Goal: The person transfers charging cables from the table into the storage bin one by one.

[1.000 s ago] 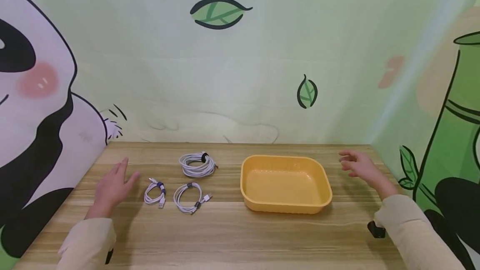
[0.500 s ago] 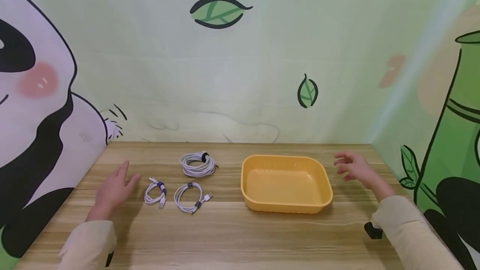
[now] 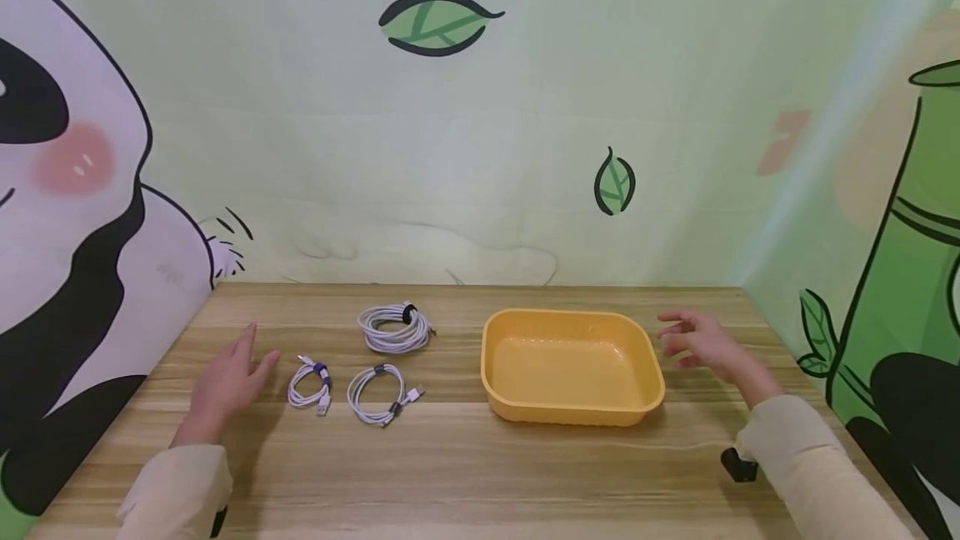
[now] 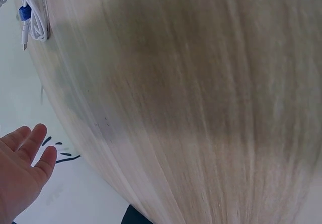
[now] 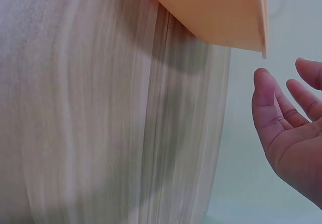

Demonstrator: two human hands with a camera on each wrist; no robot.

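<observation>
My left hand [image 3: 227,382] is held over the table's left side, fingers extended and thumb spread, holding nothing. Just right of it lies a small coiled white USB cable [image 3: 300,398] with blue ties. Further right is a second white USB cable [image 3: 356,407] with dark ties, and behind that a thicker white cable coil [image 3: 393,346] with a black strap. A yellow rectangular tray [image 3: 570,415] stands right of the cables, with nothing in it. Beside its right end is my right hand [image 3: 708,346], fingers loosely bent and empty. In the right wrist view, its thumb [image 5: 264,95] appears close to the tray's rim.
All this is on a wood-grain table [image 3: 420,482]. A pale green backdrop [image 3: 300,107] with printed leaves and a panda [image 3: 82,232] rises behind the table's back edge. Dark wrist devices [image 3: 738,465] hang under both sleeves.
My right hand has moved left, nearer the tray's right end. The left hand has stayed almost where it was, and the cables and tray have not moved.
</observation>
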